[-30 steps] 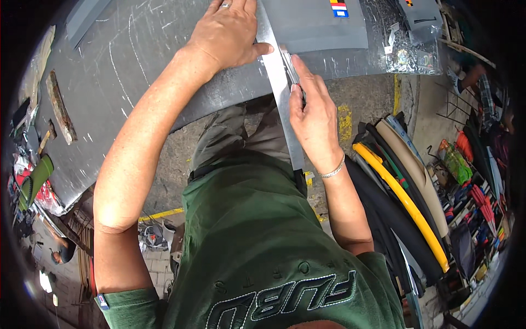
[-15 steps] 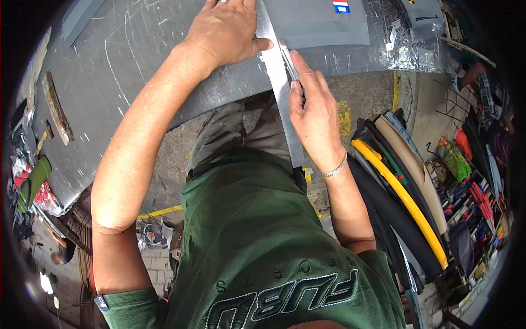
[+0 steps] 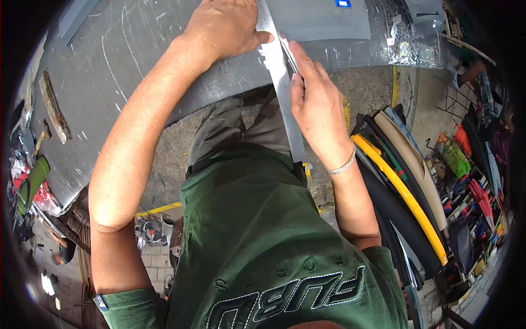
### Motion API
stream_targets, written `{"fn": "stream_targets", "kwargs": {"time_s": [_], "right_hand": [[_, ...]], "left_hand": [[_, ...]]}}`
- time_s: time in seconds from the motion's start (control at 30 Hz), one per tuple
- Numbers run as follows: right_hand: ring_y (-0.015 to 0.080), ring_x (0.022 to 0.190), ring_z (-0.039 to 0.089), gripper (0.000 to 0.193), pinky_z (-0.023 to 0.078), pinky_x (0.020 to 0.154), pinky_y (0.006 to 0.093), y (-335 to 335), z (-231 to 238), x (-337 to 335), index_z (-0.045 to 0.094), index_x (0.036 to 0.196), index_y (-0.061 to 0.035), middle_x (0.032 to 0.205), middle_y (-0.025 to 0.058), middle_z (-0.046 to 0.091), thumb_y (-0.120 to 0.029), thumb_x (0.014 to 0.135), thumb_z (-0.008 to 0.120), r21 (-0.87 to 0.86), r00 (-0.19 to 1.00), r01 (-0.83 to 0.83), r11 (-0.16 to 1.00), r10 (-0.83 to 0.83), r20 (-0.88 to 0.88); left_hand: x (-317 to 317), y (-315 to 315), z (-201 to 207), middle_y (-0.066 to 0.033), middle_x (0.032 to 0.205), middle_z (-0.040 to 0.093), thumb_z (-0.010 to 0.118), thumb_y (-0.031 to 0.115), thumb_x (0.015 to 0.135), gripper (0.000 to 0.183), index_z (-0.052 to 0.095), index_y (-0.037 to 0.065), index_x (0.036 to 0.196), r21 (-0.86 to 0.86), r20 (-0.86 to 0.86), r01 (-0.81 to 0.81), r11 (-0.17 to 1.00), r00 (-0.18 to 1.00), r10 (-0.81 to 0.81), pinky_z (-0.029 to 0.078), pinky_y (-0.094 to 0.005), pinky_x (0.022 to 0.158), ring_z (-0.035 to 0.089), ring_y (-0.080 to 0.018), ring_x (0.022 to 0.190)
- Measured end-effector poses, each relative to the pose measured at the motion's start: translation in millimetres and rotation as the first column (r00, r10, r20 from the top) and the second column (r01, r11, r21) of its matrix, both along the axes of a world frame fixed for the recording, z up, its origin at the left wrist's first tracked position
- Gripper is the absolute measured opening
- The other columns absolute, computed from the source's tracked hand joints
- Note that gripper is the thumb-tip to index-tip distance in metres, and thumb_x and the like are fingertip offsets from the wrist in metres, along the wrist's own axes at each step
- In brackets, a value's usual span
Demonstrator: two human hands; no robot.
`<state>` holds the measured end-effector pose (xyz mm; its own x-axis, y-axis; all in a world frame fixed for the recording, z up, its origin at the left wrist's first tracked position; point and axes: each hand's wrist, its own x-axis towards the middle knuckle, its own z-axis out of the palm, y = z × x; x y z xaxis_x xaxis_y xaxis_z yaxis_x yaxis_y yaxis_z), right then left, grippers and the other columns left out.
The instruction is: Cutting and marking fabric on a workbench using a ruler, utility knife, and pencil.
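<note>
A long metal ruler (image 3: 278, 74) lies across the dark grey, scratched worktop (image 3: 148, 49), its near end jutting past the front edge toward my body. My left hand (image 3: 224, 27) presses down flat beside the ruler, thumb stretched onto the metal; the fingertips are cut off by the upper edge. In my right hand (image 3: 320, 107) is a slim silver cutter knife (image 3: 289, 56), gripped with the index finger along its top. Its tip points away from me, close against the ruler's right side. A smooth grey sheet (image 3: 323, 24) lies right of the ruler.
A clear plastic packet (image 3: 413, 52) lies at the worktop's right end. Rolls of material, including a yellow one (image 3: 405, 203), stand on the right near my elbow. A worn wooden strip (image 3: 55, 107) and a green roll (image 3: 35, 181) are on the left.
The right hand and knife have shifted slightly up, away from me, along the ruler. The view has tilted a little, while the left hand keeps its hold on the ruler.
</note>
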<state>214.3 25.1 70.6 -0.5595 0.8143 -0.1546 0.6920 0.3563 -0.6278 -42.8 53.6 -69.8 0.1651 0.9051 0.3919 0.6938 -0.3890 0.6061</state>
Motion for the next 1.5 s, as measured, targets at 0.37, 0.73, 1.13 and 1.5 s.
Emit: {"fn": "stream_targets", "kwargs": {"time_s": [0.37,0.73,1.13,1.5], "right_hand": [[0.0428,0.095,0.069,0.054,0.056,0.085,0.0471,6.4,5.6,6.9,0.051,0.149,-0.0117,0.116,0.0258,0.068,-0.001,0.096,0.057,-0.089,0.998,0.024,0.996,-0.018,0.063],[0.0432,0.094,0.069,0.057,0.057,0.085,0.0481,3.8,-0.6,16.7,0.050,0.149,-0.0090,0.116,0.0240,0.067,0.000,0.094,0.058,-0.058,1.000,0.006,0.998,-0.006,0.010],[0.0354,0.114,0.067,0.076,0.060,0.091,0.0415,76.3,52.5,71.4,0.043,0.148,-0.0001,0.141,0.0240,0.059,-0.040,0.093,0.077,-0.798,0.211,-0.412,0.440,-0.806,-0.553],[0.0142,0.063,0.061,0.033,0.050,0.054,0.0305,120.5,29.9,57.2,0.074,0.105,0.0051,0.084,0.0145,0.074,-0.026,0.102,0.065,-0.300,0.705,0.188,0.935,-0.342,-0.621]], "left_hand": [[24.3,-5.5,86.1,-0.0327,0.159,0.031,0.077,0.046,0.084,0.097,0.035,-0.016,0.146,-0.228,-0.064,0.066,0.971,0.995,-0.083,0.030,-0.0514,0.123,0.029,-0.0411,0.152],[57.6,18.2,138.4,-0.0327,0.159,0.032,0.078,0.044,0.083,0.097,0.035,-0.016,0.146,-0.557,-0.589,-0.295,0.776,0.799,-0.119,0.030,-0.0515,0.123,0.029,-0.0411,0.152],[-7.5,14.4,-3.2,-0.0315,0.159,0.032,0.077,0.047,0.085,0.099,0.033,-0.016,0.148,0.102,0.035,-0.028,0.994,0.999,0.025,0.030,-0.0498,0.124,0.029,-0.0404,0.152],[34.5,-6.3,89.6,-0.0326,0.158,0.033,0.076,0.049,0.086,0.097,0.035,-0.016,0.145,-0.131,-0.561,-0.166,0.977,0.826,0.065,0.032,-0.0477,0.123,0.031,-0.0407,0.151]]}}
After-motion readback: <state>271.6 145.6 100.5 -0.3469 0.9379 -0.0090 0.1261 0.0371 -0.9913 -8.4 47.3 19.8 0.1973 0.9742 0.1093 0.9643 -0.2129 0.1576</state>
